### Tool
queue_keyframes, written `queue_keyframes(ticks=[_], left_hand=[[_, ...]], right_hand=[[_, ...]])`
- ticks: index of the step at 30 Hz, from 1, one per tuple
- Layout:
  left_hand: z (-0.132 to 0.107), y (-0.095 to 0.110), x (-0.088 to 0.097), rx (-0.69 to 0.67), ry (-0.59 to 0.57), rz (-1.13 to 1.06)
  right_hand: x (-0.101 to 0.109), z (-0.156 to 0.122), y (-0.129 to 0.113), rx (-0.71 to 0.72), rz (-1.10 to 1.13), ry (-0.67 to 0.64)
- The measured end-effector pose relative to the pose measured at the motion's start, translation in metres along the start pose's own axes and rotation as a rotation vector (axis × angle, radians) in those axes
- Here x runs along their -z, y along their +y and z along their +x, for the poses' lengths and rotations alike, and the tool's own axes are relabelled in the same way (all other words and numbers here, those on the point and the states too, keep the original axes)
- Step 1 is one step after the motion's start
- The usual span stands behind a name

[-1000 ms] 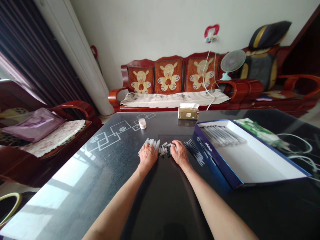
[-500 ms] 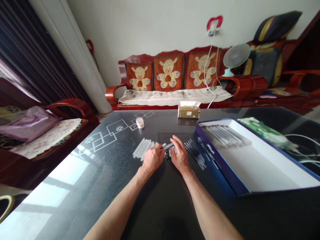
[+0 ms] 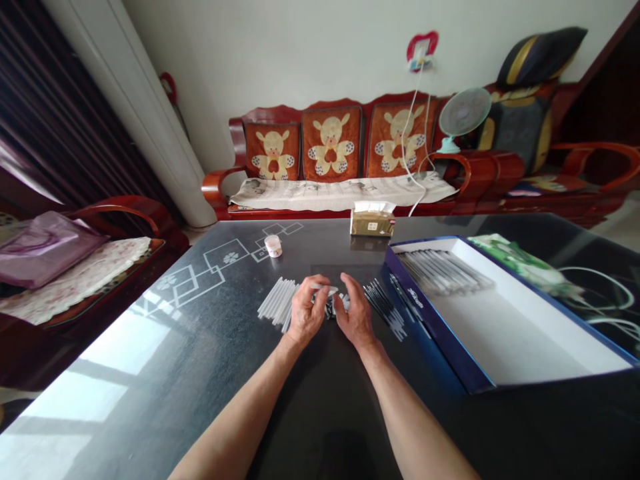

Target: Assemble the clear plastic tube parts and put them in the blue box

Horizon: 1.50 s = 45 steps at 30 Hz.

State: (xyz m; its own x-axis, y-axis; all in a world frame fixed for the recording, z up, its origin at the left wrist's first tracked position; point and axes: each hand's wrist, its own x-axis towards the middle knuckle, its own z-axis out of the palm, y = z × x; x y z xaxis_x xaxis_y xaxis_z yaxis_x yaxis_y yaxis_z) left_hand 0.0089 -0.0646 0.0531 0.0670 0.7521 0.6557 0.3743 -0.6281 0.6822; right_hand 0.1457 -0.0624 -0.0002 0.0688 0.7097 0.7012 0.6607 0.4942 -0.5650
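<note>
My left hand is raised over the black tabletop, its fingers pinching a thin translucent plastic tube. My right hand faces it with fingers bunched, close to a small pile of dark and white pieces, partly hidden behind my hands. Whether those fingers hold anything is hard to see. To the left of my left hand lies a group of translucent tubes, side by side. Thin dark rods lie fanned out to the right of my right hand.
An open white box with a navy rim lies at the right, holding a row of pens. A tissue box and a small jar stand at the far side of the table. Behind are a wooden sofa and a fan.
The tubes on the left now lie spread further from my hands. The tube has shifted from between my hands into my left fingers. My hands have moved closer together, and the view has tilted slightly.
</note>
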Motion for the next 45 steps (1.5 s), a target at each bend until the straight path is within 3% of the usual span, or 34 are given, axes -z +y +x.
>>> queue_keyframes(ticks=[2,5,7,10,15,23,28,32,38,45], left_hand=[[0.002,-0.003,0.009,0.053,0.098,0.080],[0.000,-0.011,0.026,0.149,0.187,0.164],[-0.004,-0.016,0.033,0.167,0.188,0.181],[-0.011,-0.022,0.036,0.096,0.120,0.231],[-0.021,-0.029,0.028,-0.051,-0.068,0.427],[-0.021,-0.033,0.017,0.018,-0.233,0.646],[0.006,-0.036,0.003,0.021,-0.206,0.708],[0.025,-0.045,-0.006,-0.060,-0.244,0.779],[0.025,-0.059,-0.003,-0.146,-0.222,0.775],[0.021,-0.070,0.003,-0.157,-0.129,0.730]], right_hand=[[0.001,0.000,-0.003,-0.002,-0.089,-0.094],[0.002,-0.001,-0.008,0.049,-0.215,-0.353],[0.003,-0.001,-0.012,0.080,-0.271,-0.481],[0.003,0.000,-0.016,0.093,-0.319,-0.558],[0.001,0.008,-0.015,0.089,-0.353,-0.576],[-0.014,0.024,0.002,0.118,-0.305,-0.536],[0.004,0.027,0.011,0.151,-0.172,-0.317],[0.029,0.027,0.024,0.065,-0.138,-0.113],[0.044,0.023,0.023,0.122,-0.203,-0.305],[0.037,0.020,-0.002,0.211,-0.229,-0.492]])
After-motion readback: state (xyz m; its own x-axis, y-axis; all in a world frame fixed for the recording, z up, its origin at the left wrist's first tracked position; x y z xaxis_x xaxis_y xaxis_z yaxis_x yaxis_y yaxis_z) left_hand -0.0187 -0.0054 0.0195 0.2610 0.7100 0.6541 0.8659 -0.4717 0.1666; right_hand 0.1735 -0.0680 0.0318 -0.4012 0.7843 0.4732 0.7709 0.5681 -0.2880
